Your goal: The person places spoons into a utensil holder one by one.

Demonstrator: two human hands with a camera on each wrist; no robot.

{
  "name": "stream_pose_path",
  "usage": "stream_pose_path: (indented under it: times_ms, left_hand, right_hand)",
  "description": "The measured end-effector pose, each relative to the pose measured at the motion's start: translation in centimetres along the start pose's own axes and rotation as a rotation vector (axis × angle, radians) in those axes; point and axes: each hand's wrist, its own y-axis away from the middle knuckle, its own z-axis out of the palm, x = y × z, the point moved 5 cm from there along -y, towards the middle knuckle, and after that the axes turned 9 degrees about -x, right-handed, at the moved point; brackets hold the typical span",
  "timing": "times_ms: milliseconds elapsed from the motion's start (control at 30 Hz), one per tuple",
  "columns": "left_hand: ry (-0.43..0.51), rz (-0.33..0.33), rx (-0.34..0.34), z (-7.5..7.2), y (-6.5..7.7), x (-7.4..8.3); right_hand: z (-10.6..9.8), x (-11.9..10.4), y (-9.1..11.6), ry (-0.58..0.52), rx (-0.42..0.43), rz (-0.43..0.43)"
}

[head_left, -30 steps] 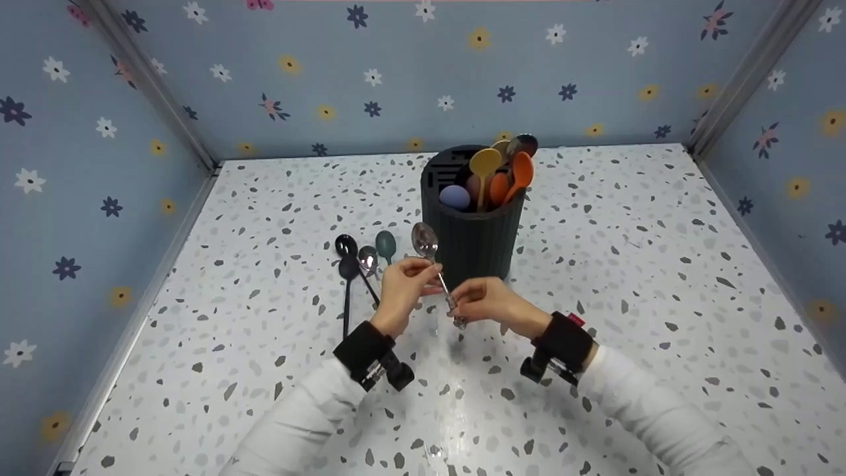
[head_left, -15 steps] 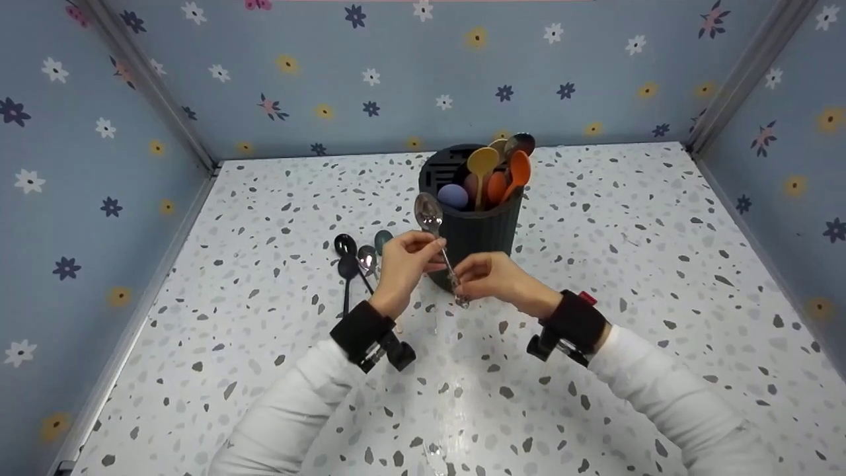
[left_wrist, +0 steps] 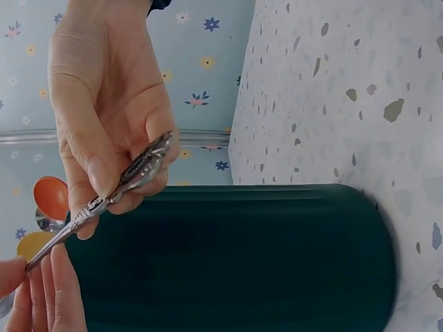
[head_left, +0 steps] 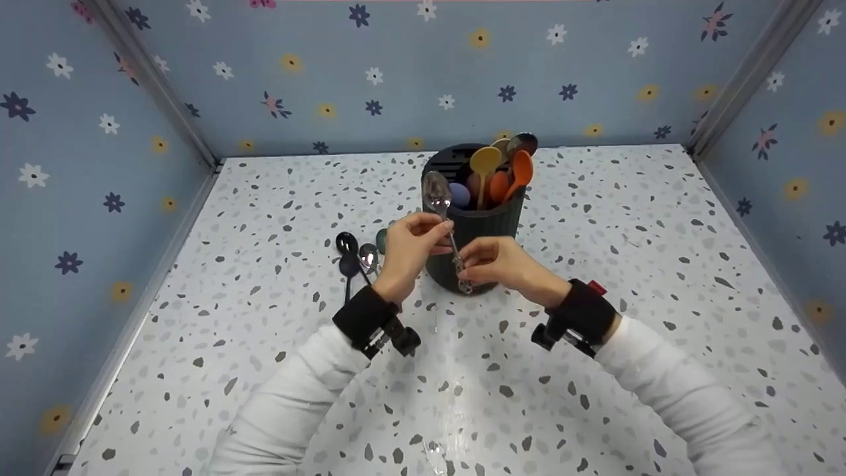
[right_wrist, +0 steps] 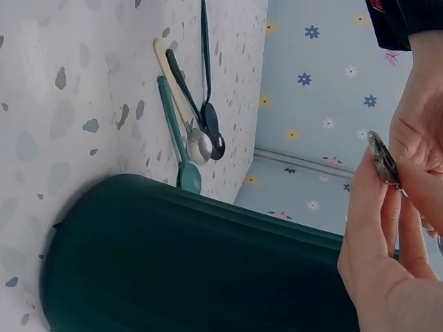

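A silver spoon (head_left: 437, 190) with an ornate handle is held between both hands, bowl up and tilted slightly left. My left hand (head_left: 411, 254) pinches the handle's neck just below the bowl. Lower down, my right hand (head_left: 505, 268) grips the decorated end, which shows in the left wrist view as a patterned handle (left_wrist: 86, 213). Behind the hands stands a dark green ribbed utensil holder (head_left: 492, 228); the spoon's bowl overlaps its front left rim in the head view. A yellow spoon (head_left: 486, 160), an orange spoon (head_left: 522, 168) and a purple utensil head (head_left: 460, 196) stick out of it.
Left of the holder, a black spoon (head_left: 346, 242), a second dark spoon (head_left: 349, 265), a cream-handled silver spoon (right_wrist: 200, 146) and a green spoon (right_wrist: 170, 128) lie on the speckled table (head_left: 628, 264). Flowered panels (head_left: 396, 79) enclose the back and sides.
Both hands have moved up and away from me with the silver spoon, bringing its bowl from beside the holder's wall to its rim. The spoons on the table have stayed put.
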Motion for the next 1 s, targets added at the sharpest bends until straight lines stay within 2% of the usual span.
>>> stream_pose_path:
  times_ms: [233, 833, 1000]
  left_hand:
    - [-0.028, 0.035, -0.021, 0.6, -0.4, 1.5]
    - [-0.016, 0.168, -0.018, 1.3, -1.3, 5.5]
    - [-0.024, 0.187, -0.019, 1.5, -1.6, 6.6]
  right_hand:
    - [-0.6, -1.3, 0.1, -0.011, 0.008, -0.026]
    - [-2.4, -5.0, -0.2, 0.079, 0.089, -0.068]
    - [-3.0, -6.1, -0.4, 0.09, 0.113, -0.053]
